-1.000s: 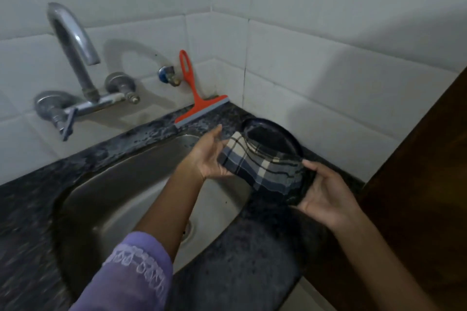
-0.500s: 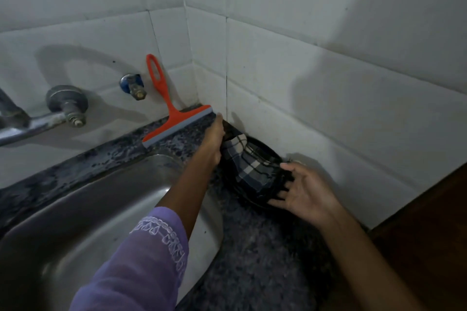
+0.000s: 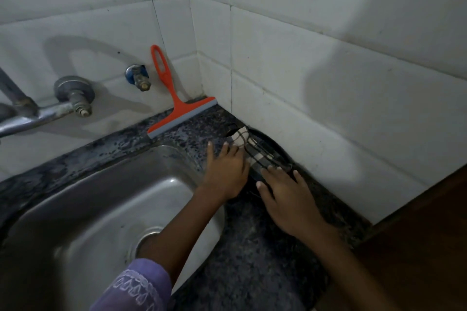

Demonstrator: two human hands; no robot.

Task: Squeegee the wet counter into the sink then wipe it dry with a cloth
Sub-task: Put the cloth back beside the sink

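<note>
- Two hands lie side by side on the dark speckled counter (image 3: 252,260), in the far right corner where the tiled walls (image 3: 328,83) meet.
- Left hand (image 3: 226,171): fingers straight and spread, pressing flat by the sink's far right corner, fingertips touching the near left edge of the checked cloth (image 3: 249,145); it grips nothing.
- Right hand (image 3: 286,195): fingers likewise straight, laid flat, tips resting on the near end of the cloth; no curl or pinch shows.
- Cloth: a dark plaid piece with pale squares, lying bunched across a dark round dish (image 3: 274,149) that sits on the counter against the right wall. Whether the dish holds anything beneath the cloth cannot be told.
- The cloth's long axis runs from far left to near right, its pale corner pointing toward the wall corner.
- Steel sink (image 3: 83,197): sunk in the counter at left, drain ring (image 3: 146,237) partly hidden by the left forearm; no objects show in the basin.
- Red squeegee (image 3: 174,101): stands at the far edge of the counter, blade down along the surface, looped handle leaning up against the back wall and pointing up and left. It is apart from both hands.
- A metal tap (image 3: 73,96) and a small blue valve (image 3: 137,78) jut from the back wall.
- A lilac sleeve (image 3: 134,288) covers the left arm near the camera.
</note>
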